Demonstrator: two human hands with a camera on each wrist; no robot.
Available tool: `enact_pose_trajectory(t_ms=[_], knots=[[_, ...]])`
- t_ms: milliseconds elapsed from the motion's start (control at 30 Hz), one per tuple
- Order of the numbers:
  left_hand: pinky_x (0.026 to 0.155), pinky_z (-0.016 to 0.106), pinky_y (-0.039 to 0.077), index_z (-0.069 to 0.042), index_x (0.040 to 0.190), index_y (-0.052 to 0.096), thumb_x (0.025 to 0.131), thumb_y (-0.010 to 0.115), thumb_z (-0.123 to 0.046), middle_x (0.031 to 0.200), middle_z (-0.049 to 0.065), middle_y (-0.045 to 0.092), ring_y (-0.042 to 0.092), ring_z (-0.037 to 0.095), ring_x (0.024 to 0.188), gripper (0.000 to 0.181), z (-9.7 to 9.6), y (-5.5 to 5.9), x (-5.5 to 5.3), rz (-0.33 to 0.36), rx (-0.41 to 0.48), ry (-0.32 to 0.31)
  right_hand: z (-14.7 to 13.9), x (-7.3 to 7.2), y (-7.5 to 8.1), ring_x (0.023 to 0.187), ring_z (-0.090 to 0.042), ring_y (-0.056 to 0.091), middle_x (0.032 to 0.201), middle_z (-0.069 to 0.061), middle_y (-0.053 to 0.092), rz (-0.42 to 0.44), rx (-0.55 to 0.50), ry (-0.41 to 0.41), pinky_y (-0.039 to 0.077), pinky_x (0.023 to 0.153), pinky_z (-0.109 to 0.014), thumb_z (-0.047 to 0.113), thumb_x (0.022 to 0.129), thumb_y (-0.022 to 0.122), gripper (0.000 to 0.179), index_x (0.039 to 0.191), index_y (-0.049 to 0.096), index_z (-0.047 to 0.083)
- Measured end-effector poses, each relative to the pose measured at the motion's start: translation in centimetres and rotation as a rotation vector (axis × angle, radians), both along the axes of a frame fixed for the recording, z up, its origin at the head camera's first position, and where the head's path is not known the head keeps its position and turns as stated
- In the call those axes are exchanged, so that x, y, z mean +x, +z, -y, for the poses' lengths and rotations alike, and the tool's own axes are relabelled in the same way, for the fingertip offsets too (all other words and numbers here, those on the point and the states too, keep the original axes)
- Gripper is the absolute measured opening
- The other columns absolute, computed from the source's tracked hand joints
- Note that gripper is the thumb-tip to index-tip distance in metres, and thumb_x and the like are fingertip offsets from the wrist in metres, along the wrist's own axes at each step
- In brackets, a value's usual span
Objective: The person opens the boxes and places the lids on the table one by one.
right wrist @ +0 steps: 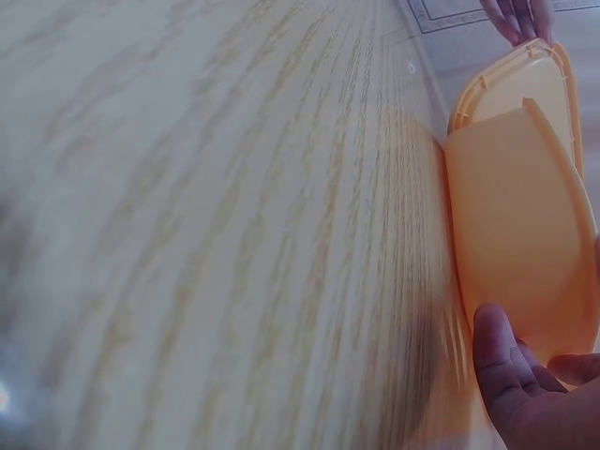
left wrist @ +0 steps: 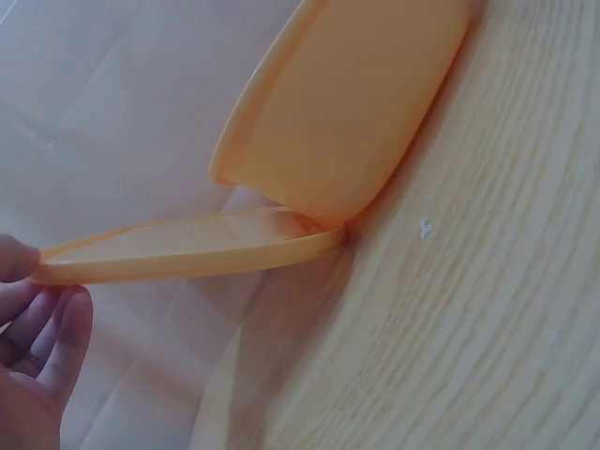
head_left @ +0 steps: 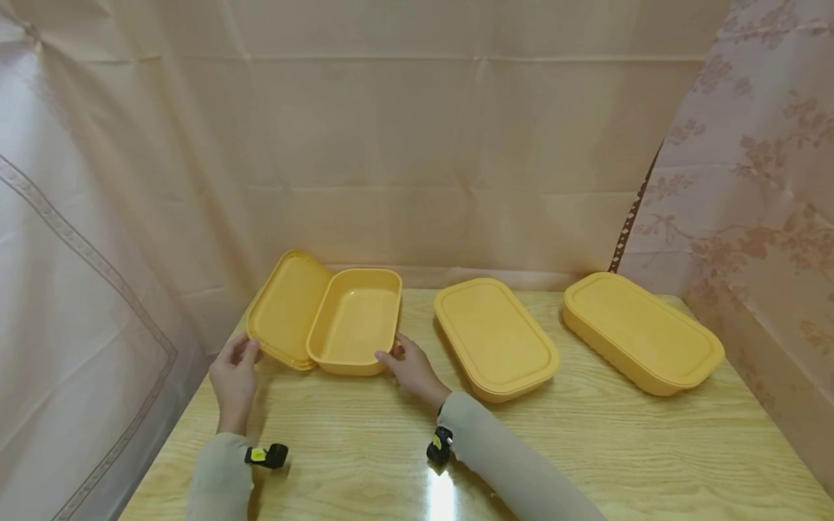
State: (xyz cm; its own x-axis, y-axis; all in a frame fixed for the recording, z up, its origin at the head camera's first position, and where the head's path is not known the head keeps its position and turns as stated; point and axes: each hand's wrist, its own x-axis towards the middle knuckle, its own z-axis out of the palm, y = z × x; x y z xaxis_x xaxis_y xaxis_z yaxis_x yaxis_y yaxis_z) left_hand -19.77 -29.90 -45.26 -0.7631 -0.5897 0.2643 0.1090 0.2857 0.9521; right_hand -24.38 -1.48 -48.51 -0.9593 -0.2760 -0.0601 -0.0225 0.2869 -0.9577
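An uncovered yellow food container (head_left: 355,322) stands upright on the table at the left, nothing inside it. Its yellow lid (head_left: 289,307) leans tilted along the container's left side, inner face up, one edge down by the container's base. My left hand (head_left: 236,373) pinches the lid's outer near corner between thumb and fingers; the left wrist view shows that lid edge (left wrist: 187,258) raised off the table. With thumb and fingers, my right hand (head_left: 415,367) holds the container's near right corner. In the right wrist view the fingers (right wrist: 497,352) lie against its wall.
Two more yellow containers with lids on, one in the middle (head_left: 495,336) and one at the right (head_left: 641,333), sit on the wooden table (head_left: 339,449). A beige curtain (head_left: 417,145) hangs behind the table's far edge, with patterned cloth (head_left: 769,217) at the right.
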Motion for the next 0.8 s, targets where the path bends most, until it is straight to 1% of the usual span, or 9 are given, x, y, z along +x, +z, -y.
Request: enact_pose_trajectory(t_ms=[133,233,400,533,600,633,700,800], knots=[[0.065,0.005,0.051,0.010,0.122,0.061,0.096,0.060,-0.012,0.076,-0.029,0.057,0.058,-0.013,0.064,0.034,0.15,0.15,-0.06,0.018,0.008,0.023,0.02,0.02,-0.04,0.062,-0.014,0.051,0.094,-0.006,0.050,-0.001,-0.003,0.004,0.047,0.054,-0.024,0.032,0.095,0.064,0.050,0.137,0.050,0.009],[0.064,0.006,0.051,0.011,0.120,0.062,0.095,0.060,-0.010,0.075,-0.028,0.057,0.058,-0.012,0.064,0.032,0.28,0.15,-0.18,0.017,0.011,0.024,0.00,0.00,-0.19,0.062,-0.014,0.051,0.094,-0.006,0.050,-0.004,-0.002,0.005,0.047,0.054,-0.024,0.033,0.095,0.063,0.050,0.137,0.050,0.008],[0.063,0.007,0.052,0.014,0.121,0.060,0.094,0.061,-0.005,0.073,-0.025,0.058,0.059,-0.010,0.062,0.033,0.46,0.22,-0.37,-0.003,0.051,0.018,-0.09,-0.05,-0.31,0.062,-0.012,0.051,0.095,-0.007,0.051,-0.004,-0.004,-0.002,0.047,0.054,-0.024,0.033,0.095,0.063,0.054,0.141,0.047,0.010],[0.062,0.008,0.053,0.016,0.120,0.059,0.093,0.062,-0.003,0.073,-0.024,0.060,0.060,-0.009,0.061,0.034,0.49,0.41,-0.41,0.003,0.082,0.013,-0.12,-0.07,-0.30,0.063,-0.013,0.052,0.096,-0.007,0.052,-0.010,-0.005,-0.010,0.048,0.055,-0.024,0.032,0.095,0.063,0.055,0.142,0.046,0.012],[0.062,0.008,0.053,0.017,0.120,0.059,0.092,0.062,-0.003,0.073,-0.023,0.060,0.061,-0.008,0.061,0.034,0.46,0.49,-0.38,0.015,0.102,0.020,-0.14,-0.06,-0.28,0.063,-0.014,0.052,0.097,-0.008,0.052,-0.010,-0.004,-0.009,0.048,0.054,-0.024,0.033,0.095,0.063,0.055,0.143,0.046,0.012],[0.061,0.009,0.053,0.017,0.120,0.058,0.092,0.062,-0.002,0.072,-0.021,0.060,0.061,-0.007,0.060,0.035,0.46,0.52,-0.37,0.013,0.131,0.025,-0.14,-0.05,-0.27,0.064,-0.014,0.053,0.097,-0.008,0.052,-0.006,-0.004,-0.007,0.048,0.055,-0.024,0.033,0.095,0.063,0.056,0.143,0.045,0.012],[0.061,0.009,0.053,0.016,0.121,0.058,0.092,0.062,-0.003,0.072,-0.020,0.060,0.061,-0.006,0.059,0.034,0.48,0.56,-0.29,0.033,0.150,0.039,-0.16,0.00,-0.23,0.065,-0.015,0.054,0.098,-0.008,0.052,0.001,-0.005,-0.001,0.048,0.054,-0.024,0.034,0.095,0.063,0.058,0.144,0.043,0.011],[0.061,0.008,0.052,0.014,0.121,0.059,0.093,0.062,-0.005,0.071,-0.019,0.059,0.061,-0.006,0.059,0.034,0.62,0.56,-0.20,0.076,0.156,0.060,-0.18,0.11,-0.13,0.068,-0.017,0.056,0.099,-0.008,0.052,0.010,-0.002,0.005,0.048,0.054,-0.024,0.036,0.095,0.062,0.061,0.146,0.041,0.010]])
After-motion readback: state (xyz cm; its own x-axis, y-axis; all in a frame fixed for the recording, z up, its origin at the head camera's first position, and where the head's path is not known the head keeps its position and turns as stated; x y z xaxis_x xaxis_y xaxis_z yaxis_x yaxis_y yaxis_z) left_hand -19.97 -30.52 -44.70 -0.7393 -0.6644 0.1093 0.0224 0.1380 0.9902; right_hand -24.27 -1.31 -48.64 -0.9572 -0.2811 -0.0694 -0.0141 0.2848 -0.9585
